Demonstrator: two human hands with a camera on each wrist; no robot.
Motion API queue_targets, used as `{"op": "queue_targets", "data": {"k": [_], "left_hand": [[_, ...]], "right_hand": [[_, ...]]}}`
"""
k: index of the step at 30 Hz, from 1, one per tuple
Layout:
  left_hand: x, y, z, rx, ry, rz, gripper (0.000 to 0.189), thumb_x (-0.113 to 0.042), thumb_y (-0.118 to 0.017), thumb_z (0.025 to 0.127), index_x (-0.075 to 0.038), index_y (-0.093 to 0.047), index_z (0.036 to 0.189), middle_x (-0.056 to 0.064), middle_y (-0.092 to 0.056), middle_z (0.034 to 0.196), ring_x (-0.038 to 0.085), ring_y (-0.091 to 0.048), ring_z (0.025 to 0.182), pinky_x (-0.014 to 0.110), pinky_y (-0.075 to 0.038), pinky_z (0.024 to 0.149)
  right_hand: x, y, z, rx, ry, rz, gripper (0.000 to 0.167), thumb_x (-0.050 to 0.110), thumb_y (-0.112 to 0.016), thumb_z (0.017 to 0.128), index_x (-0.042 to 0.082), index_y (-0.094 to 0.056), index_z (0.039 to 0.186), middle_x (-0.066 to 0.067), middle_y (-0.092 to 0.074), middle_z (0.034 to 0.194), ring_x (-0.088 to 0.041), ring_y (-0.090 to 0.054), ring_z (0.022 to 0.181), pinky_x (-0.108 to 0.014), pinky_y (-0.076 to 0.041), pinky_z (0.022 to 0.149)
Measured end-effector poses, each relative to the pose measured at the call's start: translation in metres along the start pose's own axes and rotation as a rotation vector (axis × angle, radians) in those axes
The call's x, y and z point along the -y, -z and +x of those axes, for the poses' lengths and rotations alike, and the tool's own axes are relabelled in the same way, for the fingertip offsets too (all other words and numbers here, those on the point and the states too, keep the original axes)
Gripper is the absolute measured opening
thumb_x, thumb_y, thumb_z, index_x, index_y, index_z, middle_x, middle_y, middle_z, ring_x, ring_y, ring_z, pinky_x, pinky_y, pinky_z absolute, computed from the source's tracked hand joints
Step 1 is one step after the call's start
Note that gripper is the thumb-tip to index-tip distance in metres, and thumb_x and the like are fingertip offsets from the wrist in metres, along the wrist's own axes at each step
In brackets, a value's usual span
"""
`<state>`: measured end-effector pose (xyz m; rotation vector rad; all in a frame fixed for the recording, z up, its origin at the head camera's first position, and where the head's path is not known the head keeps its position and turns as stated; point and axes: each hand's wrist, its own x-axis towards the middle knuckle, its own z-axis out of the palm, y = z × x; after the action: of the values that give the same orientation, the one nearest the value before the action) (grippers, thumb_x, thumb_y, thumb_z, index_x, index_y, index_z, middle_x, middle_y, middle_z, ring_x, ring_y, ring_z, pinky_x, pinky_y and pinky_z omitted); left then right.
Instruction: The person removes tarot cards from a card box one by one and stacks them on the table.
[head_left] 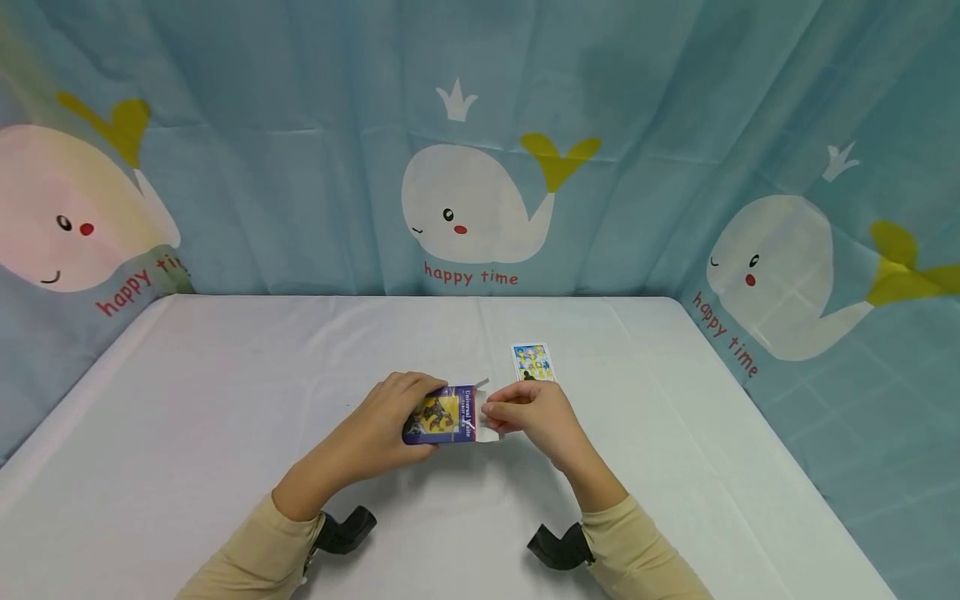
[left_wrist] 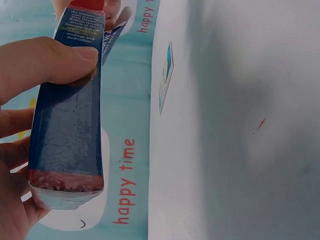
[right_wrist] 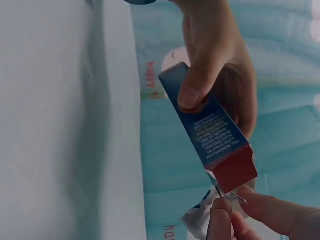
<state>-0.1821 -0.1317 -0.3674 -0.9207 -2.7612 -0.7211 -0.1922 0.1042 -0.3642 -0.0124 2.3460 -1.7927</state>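
A blue tarot card box [head_left: 438, 419], marked "Universal Waite", is held up over the table by my left hand [head_left: 390, 421]. The thumb [left_wrist: 70, 62] presses along one narrow side of it, with the other fingers round the far side. The box's end on the right stands open, a red side flap [right_wrist: 231, 170] and a pale flap [head_left: 487, 432] folded outward. There my right hand [head_left: 538, 415] pinches something thin between thumb and fingertips; I cannot tell whether it is a card or a flap. Behind the right hand lies a colourful card [head_left: 532, 360], partly covered by it.
A white cloth [head_left: 225, 400] covers the table. Blue curtains [head_left: 315, 167] printed with whales hang along the back and both sides. Black straps [head_left: 347, 531] hang at both wrists, below the beige sleeves [head_left: 258, 550].
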Motion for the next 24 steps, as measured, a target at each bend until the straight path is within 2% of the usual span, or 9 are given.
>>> {"op": "queue_targets", "data": {"k": [5, 24], "left_hand": [[-0.0023, 0.0001, -0.0003, -0.001, -0.002, -0.003, 0.071, -0.022, -0.085, 0.076, -0.005, -0.053, 0.137, 0.01, -0.058, 0.133, 0.028, -0.053, 0.12, 0.05, -0.045, 0.1], [-0.0056, -0.0008, -0.0016, -0.006, -0.004, -0.004, 0.071, -0.023, -0.084, 0.076, -0.006, -0.053, 0.137, 0.009, -0.057, 0.133, 0.027, -0.052, 0.122, 0.051, -0.044, 0.101]], "right_hand": [[-0.0016, -0.0036, -0.0011, -0.014, 0.012, -0.008, 0.019, 0.015, -0.078, 0.082, -0.001, -0.075, 0.091, -0.009, -0.076, 0.082, -0.012, -0.069, 0.069, -0.03, -0.059, 0.068], [-0.004, -0.0097, -0.0018, -0.065, 0.03, -0.05, 0.018, 0.014, -0.08, 0.079, -0.001, -0.074, 0.088, -0.007, -0.074, 0.079, -0.011, -0.066, 0.065, -0.027, -0.056, 0.064]]}}
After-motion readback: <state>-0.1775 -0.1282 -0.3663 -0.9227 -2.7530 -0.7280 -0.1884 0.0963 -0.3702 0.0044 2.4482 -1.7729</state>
